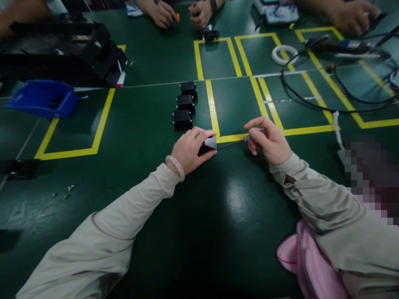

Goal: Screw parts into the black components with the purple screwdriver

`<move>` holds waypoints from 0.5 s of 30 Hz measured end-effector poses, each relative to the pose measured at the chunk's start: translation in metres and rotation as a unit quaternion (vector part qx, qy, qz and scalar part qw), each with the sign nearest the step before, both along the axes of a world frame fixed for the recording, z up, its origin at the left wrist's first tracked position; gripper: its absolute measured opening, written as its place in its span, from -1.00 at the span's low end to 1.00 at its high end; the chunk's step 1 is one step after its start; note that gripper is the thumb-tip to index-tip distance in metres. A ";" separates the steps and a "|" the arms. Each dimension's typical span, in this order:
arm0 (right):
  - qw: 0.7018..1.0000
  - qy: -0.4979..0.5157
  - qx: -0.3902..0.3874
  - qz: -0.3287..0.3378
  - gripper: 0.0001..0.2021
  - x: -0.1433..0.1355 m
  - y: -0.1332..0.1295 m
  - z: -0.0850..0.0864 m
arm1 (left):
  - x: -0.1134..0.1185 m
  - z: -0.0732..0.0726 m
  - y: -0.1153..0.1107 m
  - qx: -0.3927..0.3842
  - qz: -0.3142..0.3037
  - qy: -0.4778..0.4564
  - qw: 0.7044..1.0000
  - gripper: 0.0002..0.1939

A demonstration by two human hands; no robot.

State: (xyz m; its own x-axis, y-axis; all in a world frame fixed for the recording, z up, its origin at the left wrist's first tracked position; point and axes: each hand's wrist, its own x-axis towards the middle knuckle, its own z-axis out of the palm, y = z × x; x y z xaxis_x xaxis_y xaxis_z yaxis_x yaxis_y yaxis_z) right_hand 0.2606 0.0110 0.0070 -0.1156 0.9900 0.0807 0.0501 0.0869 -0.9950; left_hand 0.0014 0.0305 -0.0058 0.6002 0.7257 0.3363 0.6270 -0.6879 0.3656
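Observation:
Near the middle of the green table, my left hand [192, 150] is wrapped round a small black block [208, 144] with a light grey face. To its right, my right hand [268, 139] pinches the handle of a thin screwdriver [247, 137]. The metal shaft points left and its tip is at the right side of the block; whether it touches a screw is too small to tell. Just beyond my left hand, three similar black blocks [183, 119] stand in a column, with small shiny studs at their sides.
A blue bin [46, 99] and stacked black trays [102, 54] are at the left. Small screws [71, 187] lie front left. A white tape ring [284, 55] and black cables [291, 92] are at the right. Other people's hands [165, 15] work across the table [149, 108].

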 end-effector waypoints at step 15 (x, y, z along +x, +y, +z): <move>1.000 0.008 -0.002 0.015 -0.72 0.001 0.001 -0.002 | 0.000 0.001 0.000 -0.006 0.002 0.001 1.000 -0.59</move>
